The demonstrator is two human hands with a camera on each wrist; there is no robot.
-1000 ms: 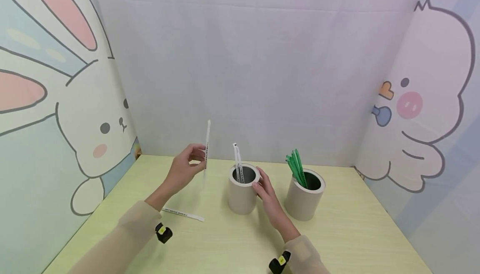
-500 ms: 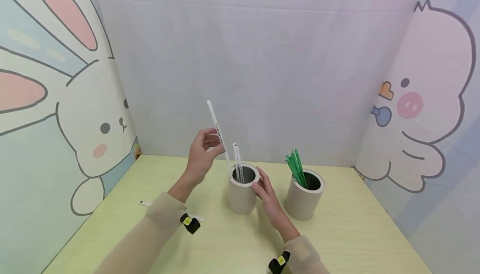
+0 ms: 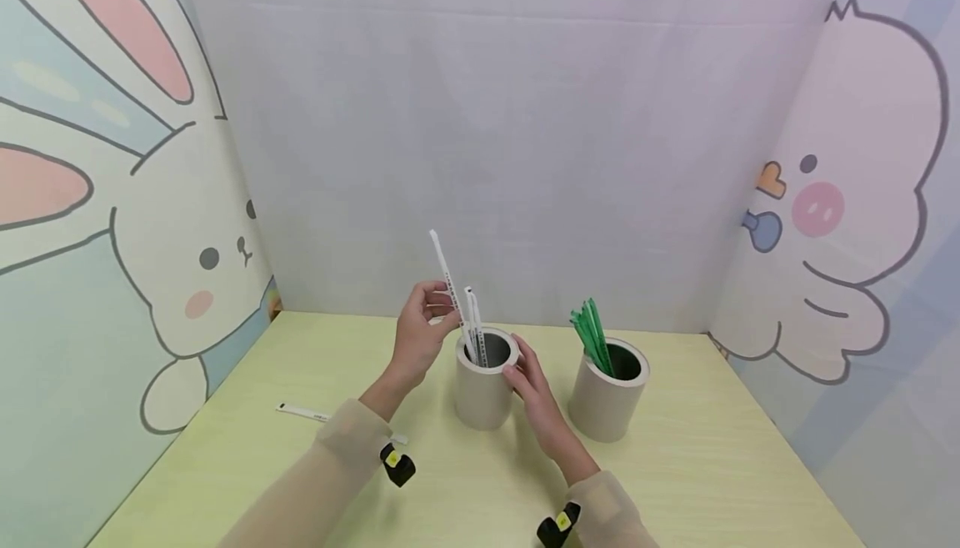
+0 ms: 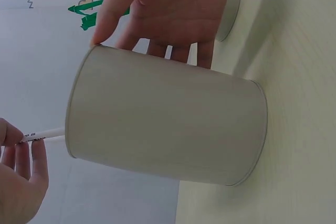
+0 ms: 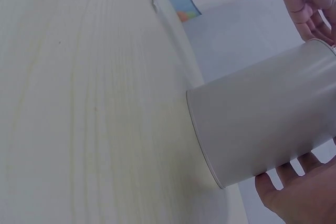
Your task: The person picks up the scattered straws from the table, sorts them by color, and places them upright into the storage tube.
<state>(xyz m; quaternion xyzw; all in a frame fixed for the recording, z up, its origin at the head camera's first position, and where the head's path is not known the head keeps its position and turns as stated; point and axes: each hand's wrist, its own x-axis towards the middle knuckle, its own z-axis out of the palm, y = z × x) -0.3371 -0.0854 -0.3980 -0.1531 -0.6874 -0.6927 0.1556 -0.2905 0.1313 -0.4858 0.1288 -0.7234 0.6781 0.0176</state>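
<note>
My left hand (image 3: pixel 422 331) pinches a white wrapped straw (image 3: pixel 442 264) printed with small black marks. The straw leans to the left, its lower end inside the mouth of a beige round cup (image 3: pixel 483 398). A few similar white straws (image 3: pixel 474 310) stand in that cup. My right hand (image 3: pixel 536 385) holds the cup from its right side; in the left wrist view the thumb (image 4: pixel 107 24) lies at the rim and the fingers reach behind the wall. Another white straw (image 3: pixel 296 410) lies on the table, partly hidden by my left sleeve.
A second beige cup (image 3: pixel 606 406) stands to the right with a bundle of green wrapped straws (image 3: pixel 591 335) in it. The pale yellow table (image 3: pixel 712 465) ends at a grey cloth backdrop (image 3: pixel 525 156). Cartoon-printed panels flank both sides.
My left hand has moved right, carrying the straw over the cup, then lowered it so its end sits inside. The straw has tilted left. My right hand and the cups stay put.
</note>
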